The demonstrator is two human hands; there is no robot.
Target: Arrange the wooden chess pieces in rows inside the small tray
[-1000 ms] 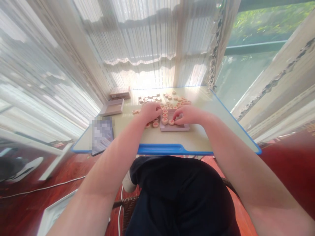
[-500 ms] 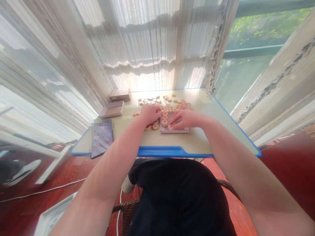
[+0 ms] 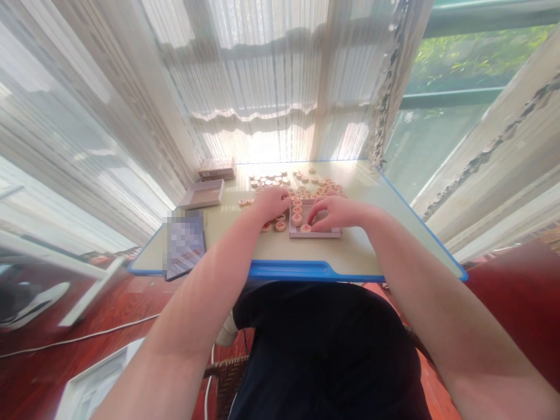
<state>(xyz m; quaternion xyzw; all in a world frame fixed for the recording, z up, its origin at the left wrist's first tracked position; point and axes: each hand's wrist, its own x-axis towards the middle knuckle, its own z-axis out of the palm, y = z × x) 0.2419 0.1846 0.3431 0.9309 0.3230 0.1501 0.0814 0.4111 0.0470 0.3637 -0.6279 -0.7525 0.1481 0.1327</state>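
In the head view, a shallow open box [image 3: 315, 234] lies on the table in front of me. Along its left side runs a row of round xiangqi pieces [image 3: 297, 219] with red characters. Another xiangqi piece [image 3: 305, 228] rests flat by the box's front wall. My right hand [image 3: 335, 211] is over the box with thumb and finger apart, just right of that piece. By the box's left edge, my left hand [image 3: 272, 203] has curled fingers; what they hold, if anything, is hidden. Loose pieces [image 3: 280, 226] lie below this hand.
More xiangqi pieces [image 3: 269, 181] spread behind the box. An empty box tray [image 3: 203, 194] and a closed box [image 3: 217, 168] stand at the back left. A tablet-like object [image 3: 186, 245], partly pixelated, lies near the blue-edged table's [image 3: 231, 245] left front. Curtains [image 3: 262, 76] hang behind.
My right hand has drawn slightly to the right, and its fingers have come away from the piece by the front wall. The left hand stays by the box's edge. The view has shifted a little.
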